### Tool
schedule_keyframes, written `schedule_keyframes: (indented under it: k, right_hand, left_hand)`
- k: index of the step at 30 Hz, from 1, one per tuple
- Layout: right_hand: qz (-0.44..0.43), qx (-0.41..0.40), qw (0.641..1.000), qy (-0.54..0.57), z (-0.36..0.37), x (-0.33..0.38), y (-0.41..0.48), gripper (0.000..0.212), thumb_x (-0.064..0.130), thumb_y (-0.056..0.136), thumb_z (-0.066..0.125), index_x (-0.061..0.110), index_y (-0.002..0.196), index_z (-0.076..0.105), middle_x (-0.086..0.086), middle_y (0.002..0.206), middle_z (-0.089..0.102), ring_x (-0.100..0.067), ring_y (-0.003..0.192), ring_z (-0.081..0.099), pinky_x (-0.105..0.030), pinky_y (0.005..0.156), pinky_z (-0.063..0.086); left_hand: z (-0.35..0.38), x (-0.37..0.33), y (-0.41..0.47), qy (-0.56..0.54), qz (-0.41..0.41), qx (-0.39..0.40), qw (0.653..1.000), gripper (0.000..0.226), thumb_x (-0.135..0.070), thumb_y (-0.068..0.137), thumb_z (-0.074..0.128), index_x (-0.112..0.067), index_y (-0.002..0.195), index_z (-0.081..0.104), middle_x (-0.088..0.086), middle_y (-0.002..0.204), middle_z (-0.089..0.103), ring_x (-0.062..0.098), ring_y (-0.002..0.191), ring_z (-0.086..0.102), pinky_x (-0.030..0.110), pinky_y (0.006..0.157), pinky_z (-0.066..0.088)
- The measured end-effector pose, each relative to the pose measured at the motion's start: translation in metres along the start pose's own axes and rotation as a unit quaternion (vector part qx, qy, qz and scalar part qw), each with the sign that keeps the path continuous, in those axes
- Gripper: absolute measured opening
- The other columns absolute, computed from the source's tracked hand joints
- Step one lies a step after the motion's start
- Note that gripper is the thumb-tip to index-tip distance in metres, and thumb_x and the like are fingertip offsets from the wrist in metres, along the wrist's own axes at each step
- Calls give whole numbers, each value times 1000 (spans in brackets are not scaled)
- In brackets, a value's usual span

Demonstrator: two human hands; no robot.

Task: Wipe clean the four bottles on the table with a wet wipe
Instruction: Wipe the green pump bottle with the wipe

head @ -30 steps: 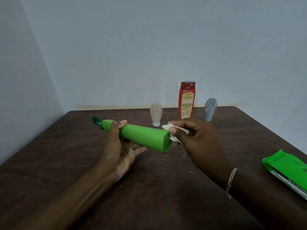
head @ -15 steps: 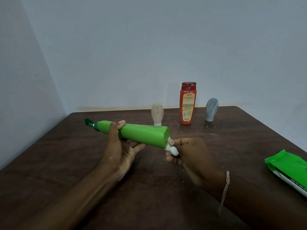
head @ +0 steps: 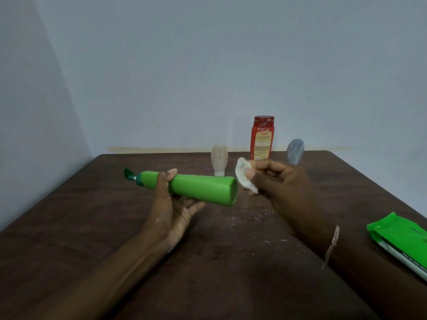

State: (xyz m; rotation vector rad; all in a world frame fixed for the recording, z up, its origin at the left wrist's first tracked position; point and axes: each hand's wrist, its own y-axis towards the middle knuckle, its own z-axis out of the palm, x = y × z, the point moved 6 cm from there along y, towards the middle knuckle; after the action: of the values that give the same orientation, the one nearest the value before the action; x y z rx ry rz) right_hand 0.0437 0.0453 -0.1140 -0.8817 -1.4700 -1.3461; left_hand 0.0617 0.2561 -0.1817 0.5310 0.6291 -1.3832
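My left hand [head: 169, 204] grips a green pump bottle [head: 201, 189] around its upper part and holds it sideways above the table, pump nozzle pointing left, flat base pointing right. My right hand [head: 279, 183] pinches a crumpled white wet wipe [head: 242, 177] just right of the bottle's base, a small gap apart from it. Three bottles stand at the back of the table: a beige one [head: 219, 160], a red one with a yellow label [head: 262, 137], and a grey one [head: 295, 150] partly hidden behind my right hand.
The dark brown table [head: 92, 227] carries white specks near its middle. A green wet wipe pack [head: 402, 241] lies at the right edge. Grey-blue walls close in behind and on the left.
My right hand has lifted the wipe from under the bottle's base up to beside it. The bottle's base has dropped a little.
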Motion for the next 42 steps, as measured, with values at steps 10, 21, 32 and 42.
schedule_keyframes:
  k: [10, 21, 32, 42]
  right_hand:
    - [-232, 50, 885, -399, -5, -5, 7, 9, 17, 82, 75, 17, 90, 73, 12, 86, 62, -5, 77, 59, -26, 65, 52]
    - [-286, 123, 806, -504, 16, -19, 5, 11, 16, 88, 63, 22, 98, 62, 10, 99, 56, -4, 87, 51, -17, 74, 45]
    - [-15, -300, 913, -276, -110, -58, 41, 11, 16, 85, 66, 22, 94, 64, 5, 86, 69, -9, 78, 67, -33, 68, 60]
    - [35, -381, 888, -257, -162, -80, 44, 25, -1, 67, 60, 13, 86, 69, -9, 88, 70, -30, 87, 64, -41, 81, 52]
  left_hand:
    - [-8, -3, 2, -6, -11, -10, 1000, 29, -37, 94, 60, -15, 110, 50, 8, 95, 67, 27, 91, 75, 55, 79, 60]
    - [-14, -9, 8, 21, -10, -8, 1000, 20, -30, 95, 55, -14, 105, 49, 7, 90, 62, 24, 78, 75, 47, 64, 62]
    - [50, -25, 10, 197, 72, 55, 976, 23, -25, 99, 52, -10, 116, 58, 19, 122, 68, 52, 109, 65, 67, 96, 48]
    - [262, 28, 36, 454, 226, 244, 827, 31, -38, 96, 65, -15, 116, 68, 6, 104, 74, 19, 90, 74, 36, 76, 62]
